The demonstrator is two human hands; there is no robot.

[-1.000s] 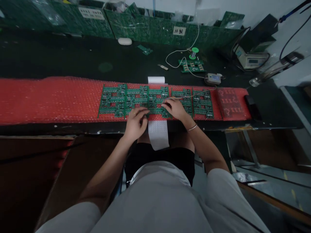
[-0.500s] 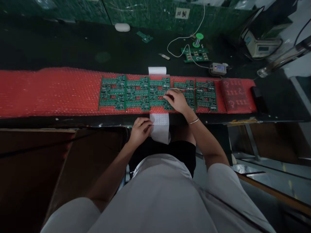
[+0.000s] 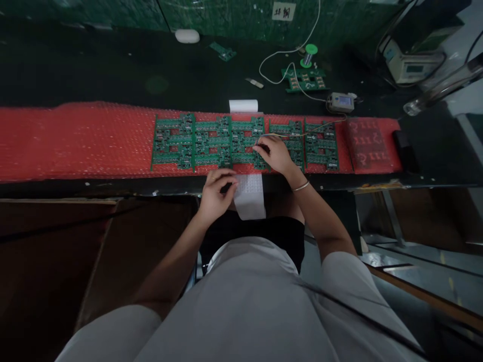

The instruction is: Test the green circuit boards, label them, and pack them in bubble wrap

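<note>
Several green circuit boards lie in a row on a red bubble-wrap sheet. A white strip of small labels runs under the boards and hangs over the table's front edge. My left hand is at the strip's left edge, fingers curled and pinched against it. My right hand rests on the boards right of centre, fingers closed on a thin tool with a wire running off to the right.
Behind the red sheet on the dark table lie a small grey meter, a green solder spool, a small board, a white oval object and a bench instrument. Stacks of green boards line the back.
My left hand came off the boards down to the label strip at the table edge and has shifted slightly up along it. My right hand stays on the boards.
</note>
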